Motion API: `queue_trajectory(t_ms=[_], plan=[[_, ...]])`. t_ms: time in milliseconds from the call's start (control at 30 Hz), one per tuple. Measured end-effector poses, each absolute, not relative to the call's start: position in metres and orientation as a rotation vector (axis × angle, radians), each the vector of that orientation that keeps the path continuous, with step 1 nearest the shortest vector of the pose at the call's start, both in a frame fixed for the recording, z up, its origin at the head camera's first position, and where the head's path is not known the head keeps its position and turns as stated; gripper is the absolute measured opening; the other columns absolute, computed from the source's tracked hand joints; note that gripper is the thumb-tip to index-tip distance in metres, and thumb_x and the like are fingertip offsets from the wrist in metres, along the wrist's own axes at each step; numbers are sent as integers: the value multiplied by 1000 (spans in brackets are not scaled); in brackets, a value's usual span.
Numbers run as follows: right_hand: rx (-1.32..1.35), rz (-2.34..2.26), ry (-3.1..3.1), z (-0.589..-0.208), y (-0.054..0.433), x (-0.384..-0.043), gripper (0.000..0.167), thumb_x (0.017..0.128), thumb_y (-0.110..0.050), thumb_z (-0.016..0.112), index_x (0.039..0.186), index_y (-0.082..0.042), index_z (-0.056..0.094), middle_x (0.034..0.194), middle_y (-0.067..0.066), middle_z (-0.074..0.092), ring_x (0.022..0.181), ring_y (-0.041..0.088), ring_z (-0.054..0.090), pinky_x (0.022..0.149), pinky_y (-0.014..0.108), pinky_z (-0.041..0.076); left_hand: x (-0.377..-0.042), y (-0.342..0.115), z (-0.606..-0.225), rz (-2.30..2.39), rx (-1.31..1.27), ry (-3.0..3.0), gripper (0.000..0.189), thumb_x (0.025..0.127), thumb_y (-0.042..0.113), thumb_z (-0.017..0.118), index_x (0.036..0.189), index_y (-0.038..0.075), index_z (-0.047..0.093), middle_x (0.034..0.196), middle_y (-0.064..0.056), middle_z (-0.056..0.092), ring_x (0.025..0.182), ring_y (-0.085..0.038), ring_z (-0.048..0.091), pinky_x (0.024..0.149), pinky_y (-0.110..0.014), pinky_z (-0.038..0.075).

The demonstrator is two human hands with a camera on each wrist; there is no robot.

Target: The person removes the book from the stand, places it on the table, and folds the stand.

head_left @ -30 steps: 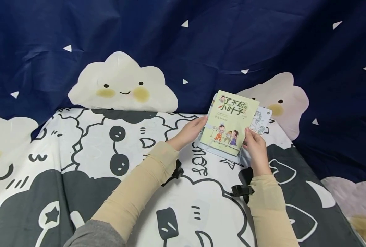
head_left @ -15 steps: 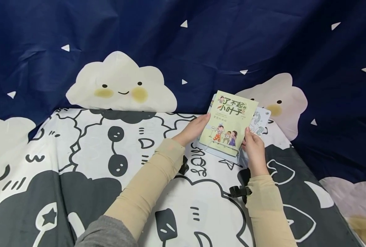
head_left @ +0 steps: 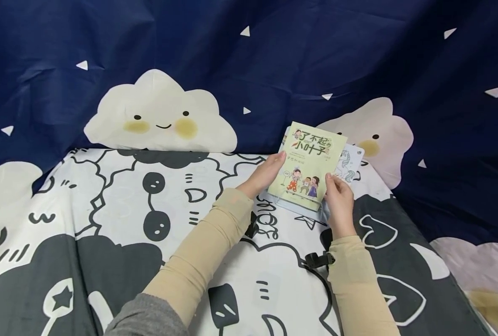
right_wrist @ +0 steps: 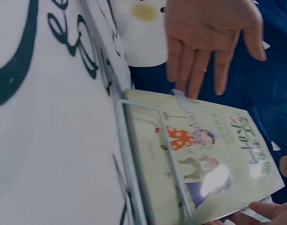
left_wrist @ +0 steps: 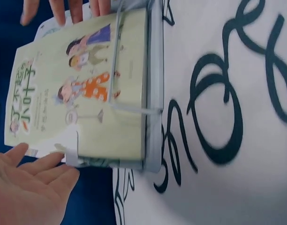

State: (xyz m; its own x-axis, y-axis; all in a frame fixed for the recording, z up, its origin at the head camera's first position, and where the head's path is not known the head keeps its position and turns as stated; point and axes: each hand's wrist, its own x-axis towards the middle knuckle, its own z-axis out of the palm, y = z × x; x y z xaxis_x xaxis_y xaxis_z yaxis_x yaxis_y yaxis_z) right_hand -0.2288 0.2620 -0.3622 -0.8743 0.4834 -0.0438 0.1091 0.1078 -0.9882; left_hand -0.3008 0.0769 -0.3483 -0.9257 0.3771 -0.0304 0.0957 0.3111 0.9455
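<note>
A pale green book (head_left: 307, 168) with cartoon children on its cover leans upright on a light blue book stand (left_wrist: 155, 84). Across its lower front runs a clear bar (right_wrist: 165, 136). My left hand (head_left: 266, 175) lies along the book's left edge. In the left and right wrist views its fingers stretch out straight beside a whitish side tab (left_wrist: 72, 146). At the opposite edge is my right hand (head_left: 340, 205); its extended fingers (left_wrist: 57, 10) touch that side. Behind the book, a white card with a unicorn (head_left: 351, 161) sticks out on the right.
The stand sits on a table with a black-and-white cartoon cloth (head_left: 270, 261). A dark blue curtain (head_left: 282, 56) with smiling clouds hangs behind. Black straps (head_left: 316, 259) circle my wrists.
My left hand has moved slightly up and to the right against the book's edge. The book, stand and right hand keep nearly the same arrangement while the whole view shifts a little.
</note>
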Motion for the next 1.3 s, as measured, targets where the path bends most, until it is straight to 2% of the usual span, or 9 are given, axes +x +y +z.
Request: queue_trajectory(t_ms=[167, 400, 533, 633, 733, 967, 1100, 1200, 1300], plan=[[-574, 1847, -2075, -365, 263, -230, 66, 100, -30, 56, 154, -3, 30, 153, 20, 39, 139, 28, 42, 114, 40, 40, -300, 80, -347, 1721, 400, 2326, 65, 104, 59, 26, 154, 18, 33, 156, -7, 41, 145, -27, 36, 121, -43, 27], [-564, 1709, -2072, -362, 264, -228, 63, 98, -27, 60, 152, -2, 37, 149, 18, 47, 129, 28, 49, 110, 37, 44, -299, 85, -345, 1789, 446, 2311, 64, 105, 55, 28, 153, 13, 34, 156, -9, 41, 145, -28, 37, 120, -44, 28], [-562, 1551, -2110, -357, 264, -225, 61, 96, -30, 63, 148, -5, 45, 147, 14, 52, 124, 28, 55, 96, 26, 49, -299, 90, -345, 1820, 456, 2292, 65, 105, 55, 28, 154, 13, 32, 156, -8, 40, 144, -26, 37, 120, -43, 28], [-567, 1487, -2127, -354, 264, -221, 60, 95, -31, 65, 147, -8, 48, 146, 10, 54, 121, 24, 58, 84, 16, 46, -299, 93, -345, 1853, 450, 2270, 65, 105, 55, 28, 155, 13, 31, 156, -8, 41, 144, -25, 37, 121, -42, 27], [-573, 1444, -2141, -350, 263, -219, 58, 95, -32, 66, 146, -9, 50, 146, 8, 55, 118, 22, 58, 80, 12, 43, -299, 96, -344, 1889, 454, 2250, 64, 105, 52, 29, 156, 12, 30, 156, -9, 41, 145, -24, 36, 122, -40, 26], [-572, 1432, -2147, -343, 264, -215, 53, 95, -28, 66, 143, -10, 54, 145, 8, 55, 116, 23, 59, 75, 12, 44, -298, 101, -342, 1876, 496, 2285, 64, 106, 48, 30, 156, 8, 29, 160, -10, 36, 150, -23, 29, 124, -38, 22], [-582, 1455, -2124, -337, 264, -212, 53, 95, -25, 65, 143, -9, 53, 147, 8, 52, 118, 24, 58, 78, 16, 45, -297, 104, -341, 1850, 546, 2323, 65, 106, 46, 30, 156, 5, 29, 162, -11, 30, 152, -24, 23, 125, -36, 18], [-592, 1444, -2100, -335, 264, -211, 52, 95, -23, 65, 143, -9, 53, 147, 8, 52, 119, 25, 56, 82, 20, 46, -297, 105, -340, 1889, 608, 2309, 59, 107, 42, 29, 152, 3, 38, 155, -15, 41, 147, -26, 33, 123, -35, 24], [-613, 1423, -2094, -333, 265, -210, 51, 95, -22, 65, 144, -10, 53, 146, 8, 53, 117, 23, 57, 83, 21, 47, -297, 107, -339, 1903, 614, 2308, 58, 108, 41, 30, 151, 3, 40, 153, -18, 42, 145, -27, 34, 123, -36, 25]])
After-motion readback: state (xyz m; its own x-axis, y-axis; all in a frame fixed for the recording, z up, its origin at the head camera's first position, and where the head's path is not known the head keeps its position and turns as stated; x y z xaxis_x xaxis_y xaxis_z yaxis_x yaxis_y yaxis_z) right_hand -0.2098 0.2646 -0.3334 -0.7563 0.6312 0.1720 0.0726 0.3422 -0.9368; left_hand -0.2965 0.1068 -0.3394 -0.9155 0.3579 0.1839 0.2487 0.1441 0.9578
